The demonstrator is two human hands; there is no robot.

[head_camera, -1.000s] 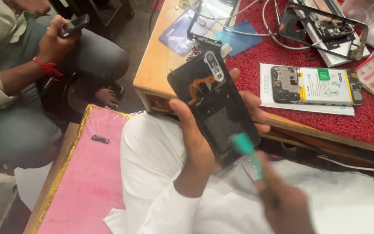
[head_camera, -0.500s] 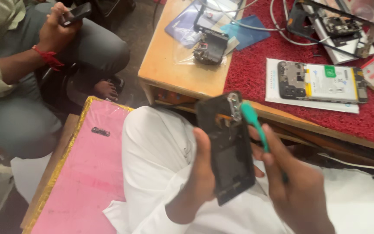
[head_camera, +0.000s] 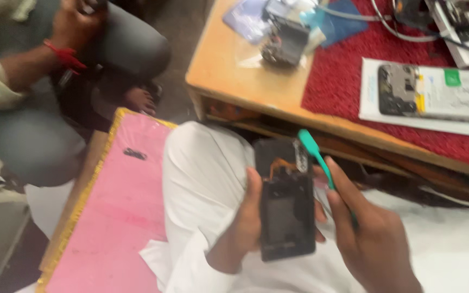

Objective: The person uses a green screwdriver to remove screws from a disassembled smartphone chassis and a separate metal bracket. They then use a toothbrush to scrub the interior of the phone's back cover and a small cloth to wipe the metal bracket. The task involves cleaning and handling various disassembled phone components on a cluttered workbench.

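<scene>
phone back panel [head_camera: 286,203], dark and stripped open, sits upright in my left hand [head_camera: 242,225], thumb along its near edge and the other fingers wrapped behind, so the hand is closed around it and the inner face tips up toward the head camera. i judge it is held over the lap rather than on the table so both edges stay free. a copper-coloured flex strip [head_camera: 281,164] shows near its top end, away from the palm. my right hand [head_camera: 367,239] is just to the right of the panel, closed narrow on a teal plastic pry tool [head_camera: 316,154], forefinger laid along the shaft; the flat tip stands just beside the panel's top right corner, and the blur keeps me from telling whether it touches. that grip looks chosen for fine leverage at the seam. beyond both hands, well apart, a wooden table [head_camera: 234,76] carries a red mat [head_camera: 354,70], and on it an opened phone body [head_camera: 435,92] rests on white paper, with a small dark module [head_camera: 283,46] nearer the table's corner. left of my left hand lies a pink board [head_camera: 115,206], and beyond it another person's arm [head_camera: 28,70] with a red wristband.
</scene>
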